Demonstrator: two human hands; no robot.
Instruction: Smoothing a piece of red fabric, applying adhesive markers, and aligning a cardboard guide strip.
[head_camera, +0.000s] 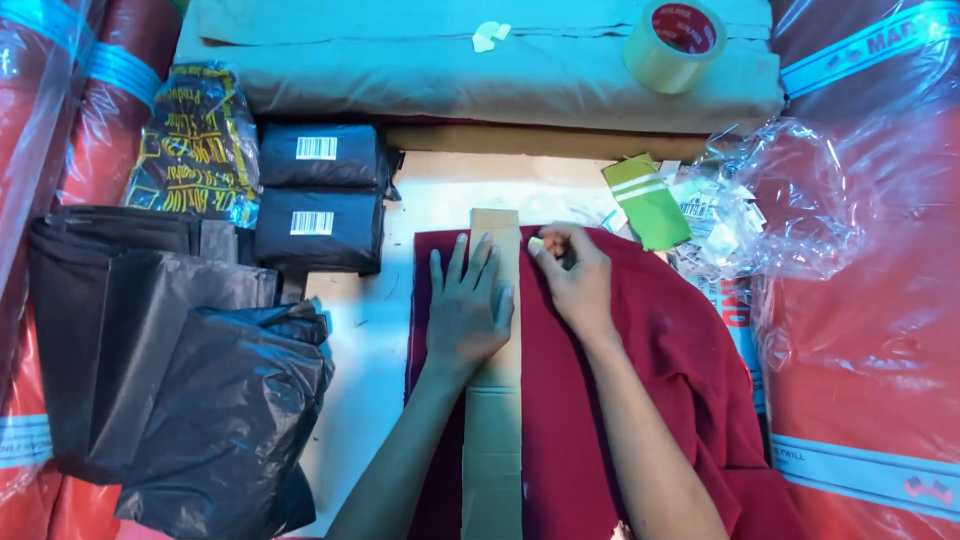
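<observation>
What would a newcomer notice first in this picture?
First, the dark red cloth spread in the middle, with a long cardboard strip lying on it. The left hand presses flat on the strip, and the right hand pinches something small beside it. A tape roll lies at the top right.

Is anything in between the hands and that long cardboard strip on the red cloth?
Nothing visible is. The left hand lies flat right on the long brown cardboard strip, which rests on the dark red cloth. The right hand sits beside the strip's edge, pinching something small I cannot make out.
</observation>
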